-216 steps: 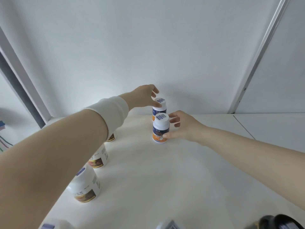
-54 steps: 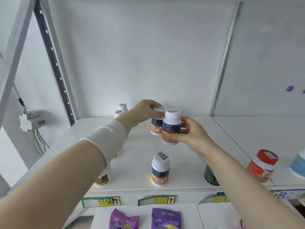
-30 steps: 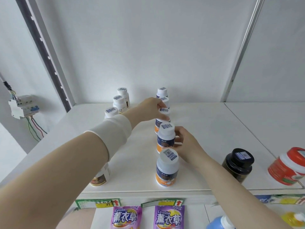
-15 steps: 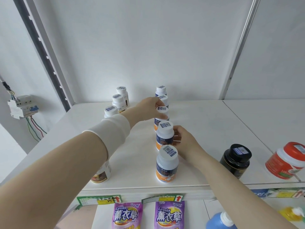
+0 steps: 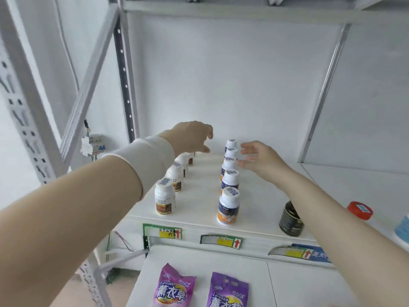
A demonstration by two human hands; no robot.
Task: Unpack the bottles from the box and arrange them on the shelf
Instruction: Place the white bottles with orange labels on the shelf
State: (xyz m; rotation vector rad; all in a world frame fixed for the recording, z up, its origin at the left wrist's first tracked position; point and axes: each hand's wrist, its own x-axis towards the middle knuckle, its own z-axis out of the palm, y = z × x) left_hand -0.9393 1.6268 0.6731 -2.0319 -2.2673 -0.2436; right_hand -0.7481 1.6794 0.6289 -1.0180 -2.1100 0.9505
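Several white bottles with blue and orange labels stand in a straight row (image 5: 228, 206) running front to back on the white shelf (image 5: 199, 204). A second row of white bottles with brown labels (image 5: 164, 201) stands to its left. My left hand (image 5: 192, 137) hovers above the far end of the brown-label row, fingers loosely curled and holding nothing. My right hand (image 5: 257, 159) is just right of the blue-and-orange row, fingers spread and close to the third bottle's cap, gripping nothing. No box is in view.
A dark jar (image 5: 291, 220) stands at the shelf's front right, with a red-lidded jar (image 5: 359, 210) and a blue-capped container (image 5: 402, 229) further right. Price tags line the shelf's front edge. Two purple lavender packets (image 5: 174, 289) lie on the lower shelf. A grey metal upright (image 5: 28, 120) stands at left.
Both hands have let go of the blue-and-orange bottles and lifted away, left hand leftward and up, right hand to the right. The view has pulled back and tilted up.
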